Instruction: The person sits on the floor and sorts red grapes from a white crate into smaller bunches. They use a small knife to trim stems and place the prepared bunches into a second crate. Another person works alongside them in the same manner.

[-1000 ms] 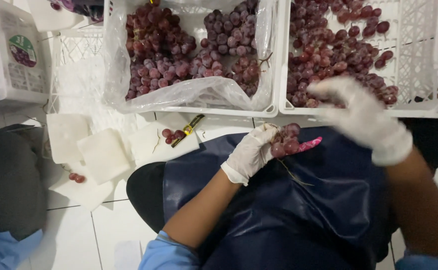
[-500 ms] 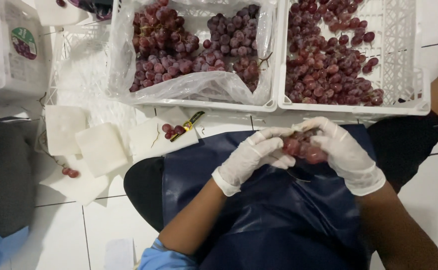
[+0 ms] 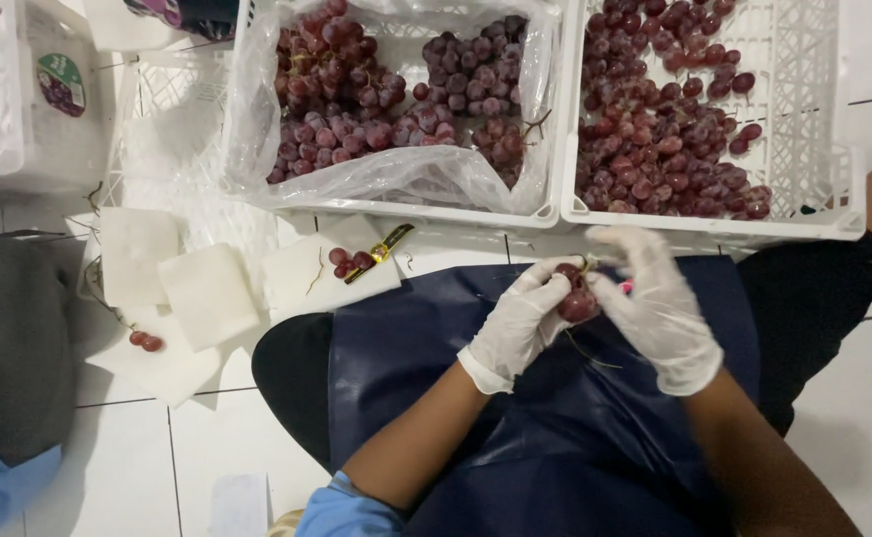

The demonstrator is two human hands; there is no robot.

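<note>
Gripping a small grape cluster (image 3: 575, 295) from both sides: left hand (image 3: 518, 323) closed round its left flank, right hand (image 3: 658, 303) pinching at the top near the stem, with something small and pink just showing between the fingers; cannot tell what it is. Cluster held above a dark blue apron (image 3: 516, 428), over the lap, just in front of the crates.

Judging by the piles, somewhere midway. Right crate (image 3: 814, 149) already carrying a good heap of red grapes along its left and front, with bare white mesh showing on the right. Left crate (image 3: 396, 209), lined with a clear bag (image 3: 406, 174), holding plenty of bunches too. Off to the left on the tiled floor (image 3: 247, 438), white paper sheets (image 3: 207, 293), a few loose grapes (image 3: 349, 261) beside a gold-and-black tool (image 3: 381, 249), and two more grapes (image 3: 145, 341) lower down. One cluster in hand, much fruit in both crates.
</note>
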